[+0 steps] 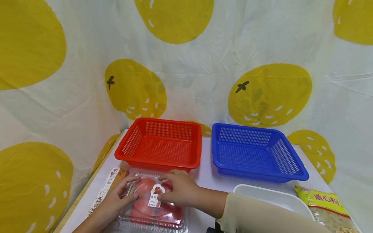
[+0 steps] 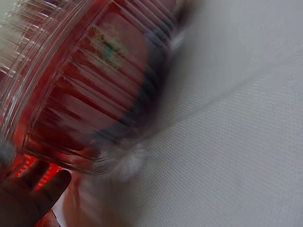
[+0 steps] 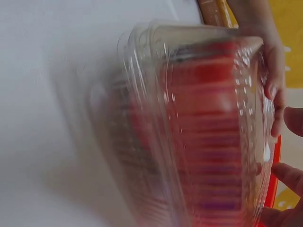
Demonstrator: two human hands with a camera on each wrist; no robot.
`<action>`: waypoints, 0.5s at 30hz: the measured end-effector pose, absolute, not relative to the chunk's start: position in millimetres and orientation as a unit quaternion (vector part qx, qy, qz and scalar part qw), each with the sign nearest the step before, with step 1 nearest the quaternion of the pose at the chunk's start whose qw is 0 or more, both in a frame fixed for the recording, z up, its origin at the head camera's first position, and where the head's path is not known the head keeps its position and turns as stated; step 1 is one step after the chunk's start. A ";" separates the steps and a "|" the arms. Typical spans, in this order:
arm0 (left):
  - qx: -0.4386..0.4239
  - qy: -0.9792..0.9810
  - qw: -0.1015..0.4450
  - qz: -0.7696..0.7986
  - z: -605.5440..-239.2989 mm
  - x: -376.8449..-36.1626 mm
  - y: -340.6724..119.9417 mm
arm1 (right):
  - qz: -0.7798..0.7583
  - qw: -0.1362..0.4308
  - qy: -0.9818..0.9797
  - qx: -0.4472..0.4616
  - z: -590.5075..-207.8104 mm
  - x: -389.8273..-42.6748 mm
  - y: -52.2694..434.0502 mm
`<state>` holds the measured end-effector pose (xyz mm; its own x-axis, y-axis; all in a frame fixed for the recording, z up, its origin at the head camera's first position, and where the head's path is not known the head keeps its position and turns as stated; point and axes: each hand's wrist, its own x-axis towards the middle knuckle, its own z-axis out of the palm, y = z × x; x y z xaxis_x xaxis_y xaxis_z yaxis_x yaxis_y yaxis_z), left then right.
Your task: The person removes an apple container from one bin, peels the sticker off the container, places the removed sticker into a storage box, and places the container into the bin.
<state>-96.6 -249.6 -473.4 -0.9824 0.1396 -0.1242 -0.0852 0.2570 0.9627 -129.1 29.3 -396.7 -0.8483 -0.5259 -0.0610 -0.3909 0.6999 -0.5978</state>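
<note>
A clear plastic clamshell box (image 1: 140, 212) of round red fruits, which look like tomatoes, sits at the table's near left. A white label (image 1: 153, 201) with a fruit picture is on its lid. My left hand (image 1: 115, 199) lies along the box's left side, thumb and forefinger spread at the lid. My right hand (image 1: 183, 189) reaches over the lid from the right, thumb by the label and fingers towards the far edge. In the right wrist view, the right fingers (image 3: 291, 179) are extended beside the lid. Ribbed walls of the box (image 2: 90, 80) fill much of the left wrist view.
Behind the box stands a red basket (image 1: 166, 164); a blue basket (image 1: 260, 176) is to its right. A white tray (image 1: 271, 194), partly behind the right sleeve, and a yellow-topped pasta bag (image 1: 329, 202) lie at right. A pasta box (image 1: 106, 187) is left of the clamshell.
</note>
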 end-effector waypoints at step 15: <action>0.037 0.793 0.093 0.601 -474.8 -94.9 -252.1 | -0.247 0.072 0.930 -0.264 -393.1 -122.7 14.2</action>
<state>-94.9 -252.1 -474.8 -0.9801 0.1700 -0.1022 -0.0525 0.2747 0.9601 -122.7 14.2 -393.1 -0.8497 -0.5272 -0.0043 -0.4557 0.7386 -0.4968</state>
